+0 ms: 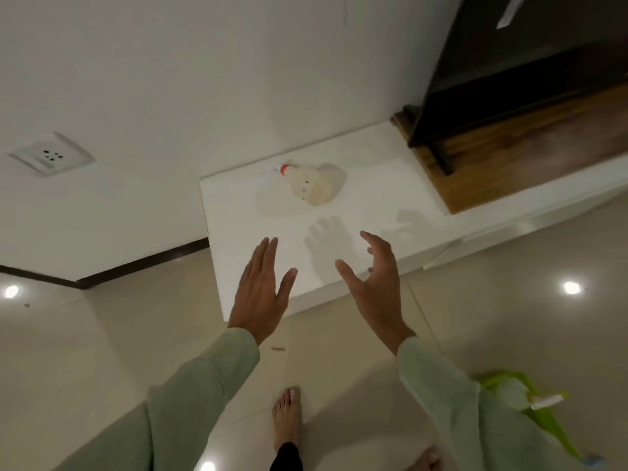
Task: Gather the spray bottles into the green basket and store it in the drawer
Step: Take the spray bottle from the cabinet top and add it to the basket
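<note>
one spray bottle (311, 185) on white cabinet (373, 205), two empty hands

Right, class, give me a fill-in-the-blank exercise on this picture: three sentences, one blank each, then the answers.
1. The spray bottle on the white counter has a collar coloured ____.
2. Both hands, the left hand and the right hand, are open and hold ____.
3. The basket at the lower right is coloured ____.

Answers: red; nothing; green
</note>
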### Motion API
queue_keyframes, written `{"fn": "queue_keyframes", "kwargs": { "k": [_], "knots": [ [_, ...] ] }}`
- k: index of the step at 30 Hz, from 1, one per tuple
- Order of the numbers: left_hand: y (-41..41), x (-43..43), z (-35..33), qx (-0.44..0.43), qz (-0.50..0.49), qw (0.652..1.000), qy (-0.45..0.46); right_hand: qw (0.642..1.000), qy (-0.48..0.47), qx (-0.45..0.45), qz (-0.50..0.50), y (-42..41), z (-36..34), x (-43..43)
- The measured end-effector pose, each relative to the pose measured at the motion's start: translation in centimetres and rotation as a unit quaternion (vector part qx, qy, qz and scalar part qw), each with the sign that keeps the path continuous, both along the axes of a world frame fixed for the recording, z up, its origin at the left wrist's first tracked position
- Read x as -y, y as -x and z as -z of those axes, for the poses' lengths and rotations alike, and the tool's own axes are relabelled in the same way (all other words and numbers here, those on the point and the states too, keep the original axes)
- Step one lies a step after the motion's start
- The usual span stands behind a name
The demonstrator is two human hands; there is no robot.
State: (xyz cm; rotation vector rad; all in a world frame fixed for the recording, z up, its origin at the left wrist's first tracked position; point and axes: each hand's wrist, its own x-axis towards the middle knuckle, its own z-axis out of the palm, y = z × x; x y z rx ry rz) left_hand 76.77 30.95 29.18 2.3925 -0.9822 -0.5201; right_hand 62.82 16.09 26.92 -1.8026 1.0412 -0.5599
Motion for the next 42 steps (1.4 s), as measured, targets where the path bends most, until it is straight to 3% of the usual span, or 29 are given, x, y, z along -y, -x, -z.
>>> {"fn": "queue_keyframes", "kwargs": {
  "k": [9,14,20,31,42],
  "knots": [
    [-12.7,1.8,2.1,-0.016,-0.003,0.999,0.037,0.986,0.083,-0.130,-0.067,-16.5,2.0,5.8],
    [-17.8,3.6,4.1,-0.018,0.006,0.999,0.042,0.946,0.167,-0.251,-0.122,-23.5,3.2,10.2],
    [-20.5,4.0,7.1,-0.030,0.017,0.999,0.027,0.923,0.060,-0.353,-0.142,-27.7,5.8,12.7],
    [-16.5,2.5,7.7,-0.040,0.044,0.998,-0.004,0.917,-0.192,-0.338,-0.088,-19.8,5.9,8.1],
    [-3.4,7.3,4.6,-0.063,0.142,0.988,-0.003,0.956,-0.254,-0.094,0.113,0.7,3.9,5.9]
  ]
}}
